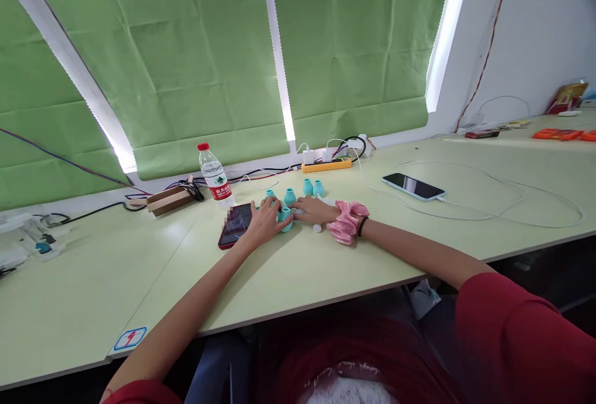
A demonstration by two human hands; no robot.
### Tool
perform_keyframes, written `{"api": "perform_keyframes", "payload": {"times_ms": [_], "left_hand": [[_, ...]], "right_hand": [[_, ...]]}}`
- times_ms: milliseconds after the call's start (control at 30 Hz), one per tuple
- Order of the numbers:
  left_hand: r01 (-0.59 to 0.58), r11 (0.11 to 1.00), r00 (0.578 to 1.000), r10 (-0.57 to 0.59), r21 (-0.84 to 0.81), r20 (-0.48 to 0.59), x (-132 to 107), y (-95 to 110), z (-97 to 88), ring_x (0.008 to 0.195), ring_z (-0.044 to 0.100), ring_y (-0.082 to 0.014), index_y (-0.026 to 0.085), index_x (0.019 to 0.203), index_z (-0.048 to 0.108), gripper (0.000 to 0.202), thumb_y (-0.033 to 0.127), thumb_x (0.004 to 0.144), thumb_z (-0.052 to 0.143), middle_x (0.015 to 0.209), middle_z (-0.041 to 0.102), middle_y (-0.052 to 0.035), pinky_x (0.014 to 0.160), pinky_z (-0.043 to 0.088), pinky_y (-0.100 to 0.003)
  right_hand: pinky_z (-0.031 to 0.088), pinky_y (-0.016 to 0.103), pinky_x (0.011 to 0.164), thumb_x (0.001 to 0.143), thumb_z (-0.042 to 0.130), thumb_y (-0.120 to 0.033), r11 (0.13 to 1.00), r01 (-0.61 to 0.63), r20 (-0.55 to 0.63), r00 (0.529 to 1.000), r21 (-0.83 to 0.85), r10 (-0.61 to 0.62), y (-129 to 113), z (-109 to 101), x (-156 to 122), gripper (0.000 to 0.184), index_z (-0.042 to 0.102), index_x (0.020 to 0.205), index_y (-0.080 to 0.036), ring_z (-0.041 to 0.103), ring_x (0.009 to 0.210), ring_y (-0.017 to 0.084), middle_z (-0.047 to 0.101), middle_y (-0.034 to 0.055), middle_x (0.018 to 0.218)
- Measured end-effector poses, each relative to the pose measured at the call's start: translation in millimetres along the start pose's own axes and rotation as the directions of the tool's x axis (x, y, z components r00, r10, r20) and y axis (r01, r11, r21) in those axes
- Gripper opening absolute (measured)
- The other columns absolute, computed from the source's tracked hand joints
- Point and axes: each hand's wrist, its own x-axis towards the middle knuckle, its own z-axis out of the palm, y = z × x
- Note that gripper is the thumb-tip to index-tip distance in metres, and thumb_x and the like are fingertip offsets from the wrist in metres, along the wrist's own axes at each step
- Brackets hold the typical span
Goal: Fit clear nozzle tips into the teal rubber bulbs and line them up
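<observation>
Several small turquoise vase-shaped pieces (289, 197) stand together on the table (344, 273). My left hand (266, 223) is closed around the nearest turquoise piece (285, 220), thumb against its side and fingers over its top. Opposite it, my right hand (315, 210) lies low with its fingers stretched toward the same group, over some whitish translucent pieces that it partly hides. A small round white piece (317, 228) rests just below the right palm. Left of my left hand lies a dark phone in a red case (235, 225), partly under the wrist.
Behind the pieces stand a water bottle (215, 174) and an orange power strip (326, 165) with chargers. A cardboard box (168, 200) and cables lie at the back left. To the right, a light-blue phone (413, 185) trails a white cable. Orange objects (557, 134) sit far right.
</observation>
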Motion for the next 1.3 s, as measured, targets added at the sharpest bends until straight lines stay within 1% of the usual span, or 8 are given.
{"api": "perform_keyframes", "payload": {"times_ms": [133, 333, 533, 767, 933, 1100, 1200, 1300], "left_hand": [[-0.042, 0.999, 0.999, 0.042, 0.002, -0.033, -0.4, 0.3, 1.2, 0.089, 0.048, -0.0203, 0.018, 0.085, 0.047, 0.028, 0.044, 0.077, 0.039, 0.099, 0.050, -0.0074, 0.083, 0.034, -0.041], [0.076, 0.997, 0.991, -0.074, 0.006, -0.114, 9.0, 6.6, 7.7, 0.089, 0.050, -0.0212, 0.018, 0.083, 0.047, 0.023, 0.039, 0.079, 0.037, 0.089, 0.056, -0.0058, 0.090, 0.025, -0.047], [0.098, 0.993, 0.986, -0.106, -0.070, -0.127, 10.9, 14.2, 8.4, 0.076, 0.055, -0.0189, 0.018, 0.100, 0.042, 0.027, 0.035, 0.082, 0.031, 0.079, 0.059, -0.0042, 0.073, 0.038, -0.033], [-0.041, 0.999, 0.982, 0.042, 0.008, -0.184, 3.3, 11.0, 4.8, 0.097, 0.045, -0.0211, 0.019, 0.097, 0.047, 0.025, 0.034, 0.080, 0.037, 0.101, 0.054, -0.0072, 0.078, 0.037, -0.034], [-0.108, 0.993, 0.980, 0.101, -0.036, -0.173, 3.8, 11.8, 6.8, 0.098, 0.043, -0.0215, 0.018, 0.088, 0.050, 0.020, 0.033, 0.078, 0.041, 0.089, 0.059, -0.0063, 0.078, 0.037, -0.035], [-0.112, 0.994, 0.985, 0.109, -0.015, -0.138, 3.0, 10.8, 5.8, 0.096, 0.044, -0.0223, 0.019, 0.082, 0.053, 0.019, 0.035, 0.077, 0.043, 0.087, 0.059, -0.0064, 0.079, 0.036, -0.037], [-0.137, 0.989, 0.980, 0.144, 0.063, -0.134, 2.1, 11.8, 3.6, 0.099, 0.043, -0.0235, 0.018, 0.090, 0.053, 0.025, 0.035, 0.078, 0.040, 0.095, 0.056, -0.0088, 0.082, 0.033, -0.038], [-0.259, 0.958, 0.959, 0.270, 0.122, -0.087, 1.5, 15.4, 1.3, 0.099, 0.043, -0.0235, 0.017, 0.096, 0.052, 0.029, 0.033, 0.082, 0.033, 0.098, 0.054, -0.0105, 0.085, 0.030, -0.040]], "right_hand": [[0.036, 0.035, 0.079, 0.083, 0.032, -0.043, 0.998, 0.050, -0.007, 0.999, 0.041, -0.050, 8.0, -4.4, -15.9, 0.038, 0.047, 0.111, -0.023, 0.048, 0.089, 0.019, 0.053, 0.0068, 0.097], [0.038, 0.031, 0.079, 0.083, 0.035, -0.035, 0.995, 0.088, -0.056, 0.995, 0.050, -0.086, 15.7, -11.8, -29.5, 0.033, 0.053, 0.104, -0.017, 0.050, 0.091, 0.018, 0.055, 0.0080, 0.097], [0.031, 0.036, 0.089, 0.084, 0.029, -0.037, 1.000, -0.001, -0.094, 0.996, 0.029, 0.003, 19.4, -16.2, -33.9, 0.038, 0.057, 0.101, -0.017, 0.045, 0.105, 0.021, 0.052, 0.0093, 0.111], [0.015, 0.055, 0.093, 0.075, 0.034, -0.058, 1.000, 0.023, 0.122, 0.992, 0.019, -0.025, 0.0, -18.8, -49.9, 0.061, 0.029, 0.128, -0.029, 0.022, 0.120, 0.032, 0.026, 0.0049, 0.135], [0.016, 0.056, 0.091, 0.081, 0.029, -0.048, 0.995, -0.063, 0.040, 0.997, -0.078, 0.066, -3.3, -13.3, -46.8, 0.046, 0.042, 0.119, -0.024, 0.028, 0.117, 0.029, 0.034, 0.0077, 0.130], [0.021, 0.058, 0.087, 0.077, 0.032, -0.056, 0.970, -0.214, -0.015, 0.977, -0.113, 0.213, 6.2, -12.1, -45.0, 0.055, 0.041, 0.120, -0.024, 0.028, 0.115, 0.032, 0.036, 0.0103, 0.127], [0.022, 0.060, 0.084, 0.073, 0.033, -0.061, 0.975, -0.197, 0.051, 0.978, -0.099, 0.203, 12.2, -12.0, -46.6, 0.059, 0.036, 0.123, -0.030, 0.023, 0.117, 0.036, 0.031, 0.0084, 0.131], [0.022, 0.059, 0.086, 0.076, 0.034, -0.056, 0.989, -0.132, 0.061, 0.989, -0.063, 0.136, 13.9, -11.3, -47.7, 0.051, 0.039, 0.121, -0.031, 0.028, 0.116, 0.033, 0.032, 0.0062, 0.131]]}}
